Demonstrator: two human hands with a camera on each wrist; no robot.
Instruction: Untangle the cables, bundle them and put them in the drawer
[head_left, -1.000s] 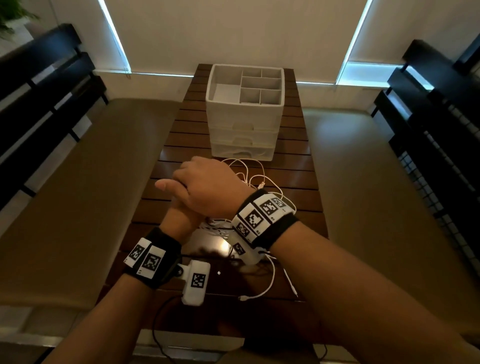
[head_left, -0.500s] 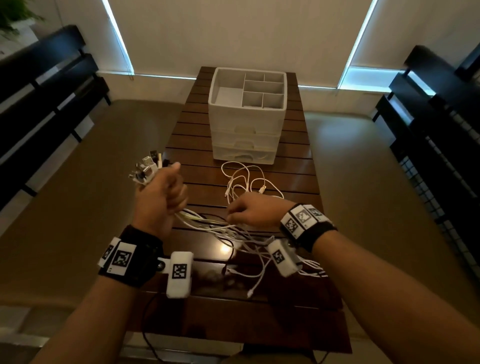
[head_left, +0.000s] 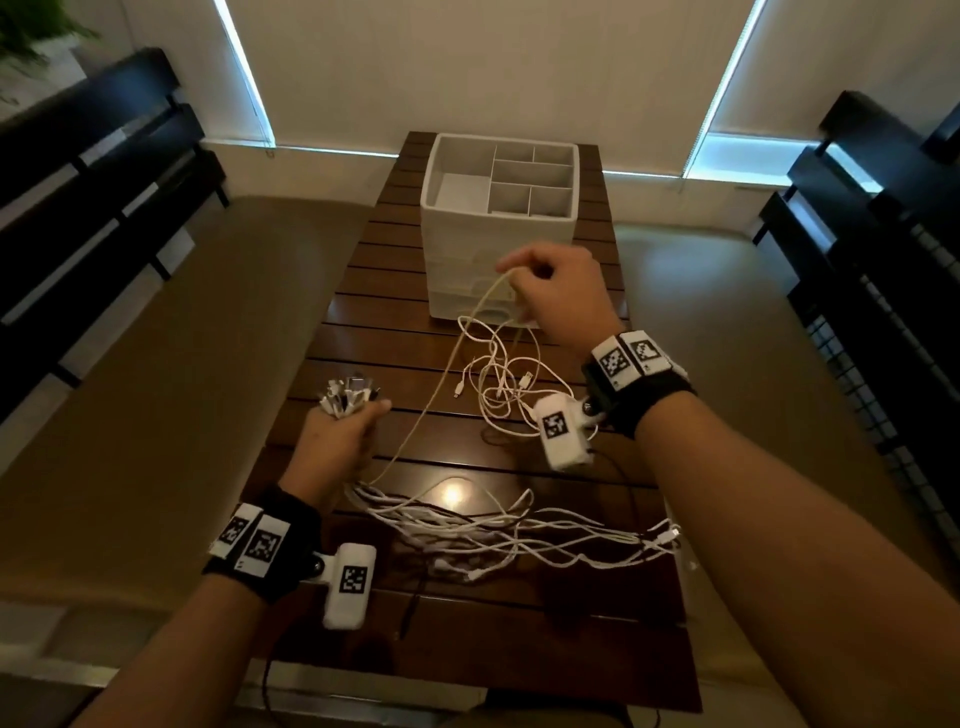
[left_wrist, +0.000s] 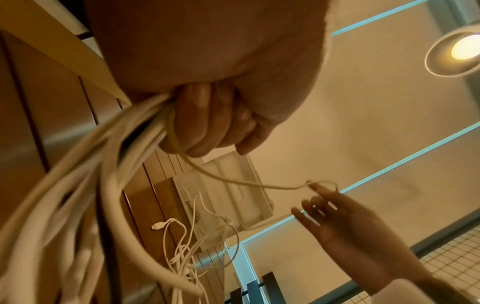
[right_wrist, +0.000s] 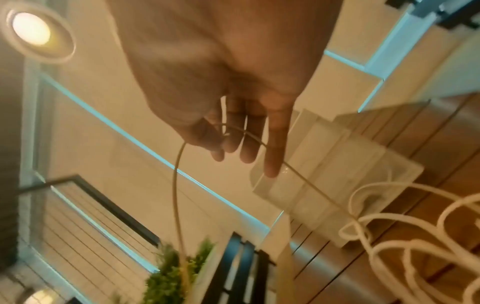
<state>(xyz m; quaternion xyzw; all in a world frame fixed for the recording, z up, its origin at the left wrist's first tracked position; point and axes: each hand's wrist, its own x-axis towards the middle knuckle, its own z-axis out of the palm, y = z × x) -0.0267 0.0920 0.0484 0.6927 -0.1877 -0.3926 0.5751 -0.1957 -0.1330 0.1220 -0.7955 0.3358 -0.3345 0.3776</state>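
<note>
Two hands (head_left: 337, 441) (head_left: 556, 296), one drawer unit (head_left: 498, 249), one table (head_left: 332, 364), many cables (head_left: 493, 530), uncountable.

Dim warm room, ceiling lamp (left_wrist: 465, 48) glare on table (head_left: 457, 491); wrist views blurred, edges warped.

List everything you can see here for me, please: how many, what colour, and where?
Table: one, dark brown slats, centre.
Drawer organiser: one, white, far end of table.
Gathered cables: many, white, trailing from left fist across near table.
Single cable: one, pale, stretched between both hands.
Loose tangle: several cables, white, before the organiser.
Benches: dark, both sides.
Plant: one, green, far left.
Left hand: grips cable ends.
Right hand: pinches single cable.
</note>
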